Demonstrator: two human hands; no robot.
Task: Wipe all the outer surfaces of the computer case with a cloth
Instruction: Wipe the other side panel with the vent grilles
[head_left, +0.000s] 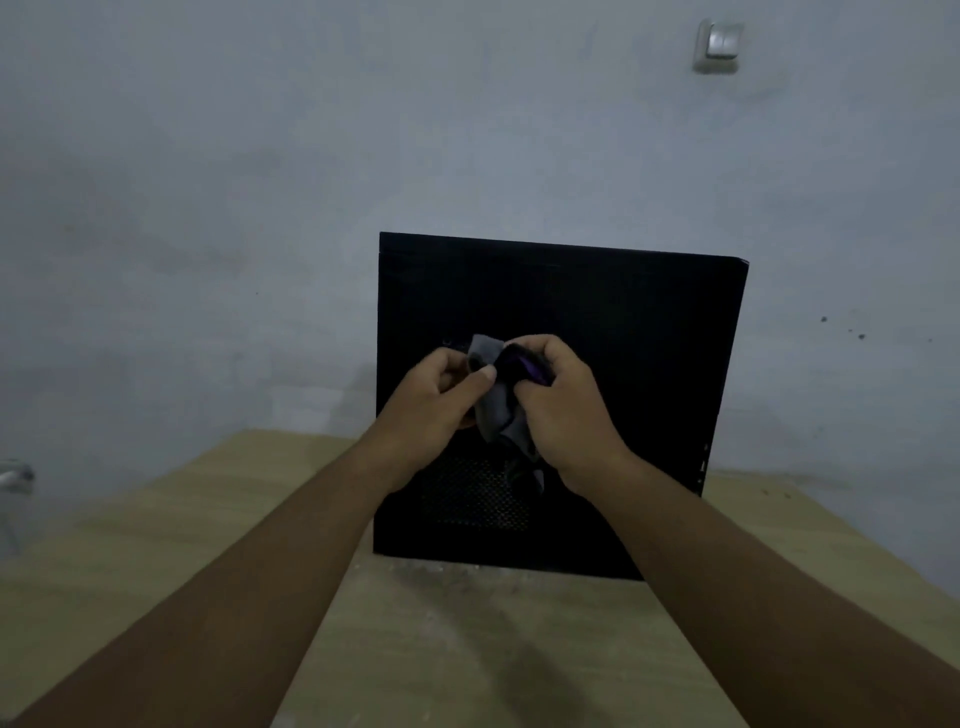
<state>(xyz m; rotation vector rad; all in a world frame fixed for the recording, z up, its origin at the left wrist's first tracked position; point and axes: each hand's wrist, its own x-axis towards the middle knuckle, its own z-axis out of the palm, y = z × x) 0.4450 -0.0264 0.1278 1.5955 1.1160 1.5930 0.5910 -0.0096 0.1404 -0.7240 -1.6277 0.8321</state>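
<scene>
clutching grey cloth (497, 411), left grip (436, 402) and right grip (563, 413), before upright computer case (623, 332)

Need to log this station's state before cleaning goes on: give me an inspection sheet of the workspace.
Surface: wooden table, with pale specks near the foot of the case.
Job's things: black case upright on the table near the wall, with a mesh vent low on its facing side; grey cloth bunched in front of the case. Whether the cloth touches the case cannot be told.
Clutter: nothing seen.
Hands: left hand and right hand both grip the cloth.
Cables: nothing seen.
Surroundings: grey wall with a switch; metal object at the left edge, too cut off to identify.
</scene>
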